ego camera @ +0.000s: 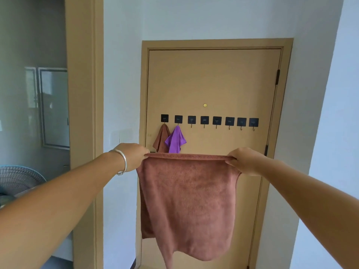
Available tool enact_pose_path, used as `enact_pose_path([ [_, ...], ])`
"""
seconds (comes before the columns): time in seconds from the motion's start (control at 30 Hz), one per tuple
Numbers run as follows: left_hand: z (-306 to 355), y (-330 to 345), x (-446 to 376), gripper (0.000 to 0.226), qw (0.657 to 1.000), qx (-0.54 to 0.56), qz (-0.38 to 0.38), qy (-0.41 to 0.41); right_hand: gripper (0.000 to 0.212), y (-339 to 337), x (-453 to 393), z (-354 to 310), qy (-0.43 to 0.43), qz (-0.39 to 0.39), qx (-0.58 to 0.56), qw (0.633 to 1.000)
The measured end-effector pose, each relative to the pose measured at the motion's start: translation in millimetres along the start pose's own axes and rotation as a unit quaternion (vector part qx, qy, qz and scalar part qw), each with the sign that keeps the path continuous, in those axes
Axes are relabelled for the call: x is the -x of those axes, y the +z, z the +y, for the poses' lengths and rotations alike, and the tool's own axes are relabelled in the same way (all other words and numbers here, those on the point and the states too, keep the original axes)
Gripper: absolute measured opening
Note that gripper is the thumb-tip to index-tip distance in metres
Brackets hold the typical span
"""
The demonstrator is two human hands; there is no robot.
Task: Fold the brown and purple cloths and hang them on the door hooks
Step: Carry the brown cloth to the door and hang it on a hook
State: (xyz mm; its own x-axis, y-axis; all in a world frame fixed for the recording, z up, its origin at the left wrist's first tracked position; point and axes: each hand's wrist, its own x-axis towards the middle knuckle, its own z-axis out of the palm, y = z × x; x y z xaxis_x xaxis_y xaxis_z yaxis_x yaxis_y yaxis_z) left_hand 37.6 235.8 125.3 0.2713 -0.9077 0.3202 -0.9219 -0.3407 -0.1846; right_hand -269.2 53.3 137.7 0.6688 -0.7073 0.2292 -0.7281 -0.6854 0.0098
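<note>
Here, left hand (134, 155) and right hand (245, 161) each grip brown cloth (188, 200) top corners, stretched before door (213, 84).

Door (213, 84) beyond the fingers (144, 155): hook row (209, 120); brown cloth (161, 139), purple cloth (175, 140) on two leftmost.

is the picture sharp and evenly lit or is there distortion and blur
Head view: soft, even light with no hard shadows or glare; wide-angle bending bows the door frame and stretches the forearms; the brown cloth and hooks look slightly soft, the hook markings unreadable.
</note>
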Motion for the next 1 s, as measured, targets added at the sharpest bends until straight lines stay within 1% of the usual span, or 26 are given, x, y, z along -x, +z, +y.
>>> enact_pose_path([
  [0.13, -4.2, 19.2, -42.6, 0.027, 1.000, 0.000, -0.005, 0.000, 0.033, 13.4, -49.7, 13.8, -0.002, 0.004, 0.002, 1.000],
  [0.27, -4.3, 32.6, -95.0, 0.035, 1.000, 0.007, 0.001, -0.015, 0.033, 20.1, -105.5, 35.6, -0.008, 0.013, 0.007, 1.000],
  [0.4, -3.0, 42.0, -157.4, 0.024, 1.000, -0.011, 0.004, -0.028, 0.031, 21.3, -163.0, 63.0, -0.009, 0.034, -0.007, 0.999],
  [0.47, -2.7, 46.0, -186.4, 0.024, 1.000, -0.013, 0.012, -0.025, 0.031, 23.6, -190.1, 75.7, -0.009, 0.041, -0.015, 0.999],
  [0.6, -4.0, 63.7, -234.1, 0.026, 0.999, -0.014, 0.018, -0.029, 0.031, 36.6, -235.2, 93.7, -0.018, 0.036, -0.012, 0.999],
  [0.73, -4.2, 90.0, -272.0, 0.024, 0.999, -0.019, 0.024, -0.029, 0.031, 57.1, -276.2, 106.2, -0.024, 0.024, -0.021, 0.999],
  [0.87, -13.8, 118.1, -311.0, 0.022, 0.998, 0.018, 0.063, -0.009, 0.030, 75.8, -318.5, 113.8, -0.034, 0.034, -0.034, 0.998],
  [1.0, -33.4, 146.3, -362.4, 0.034, 0.993, 0.051, 0.101, 0.033, 0.026, 91.9, -365.2, 119.7, -0.038, 0.087, -0.055, 0.994],
])
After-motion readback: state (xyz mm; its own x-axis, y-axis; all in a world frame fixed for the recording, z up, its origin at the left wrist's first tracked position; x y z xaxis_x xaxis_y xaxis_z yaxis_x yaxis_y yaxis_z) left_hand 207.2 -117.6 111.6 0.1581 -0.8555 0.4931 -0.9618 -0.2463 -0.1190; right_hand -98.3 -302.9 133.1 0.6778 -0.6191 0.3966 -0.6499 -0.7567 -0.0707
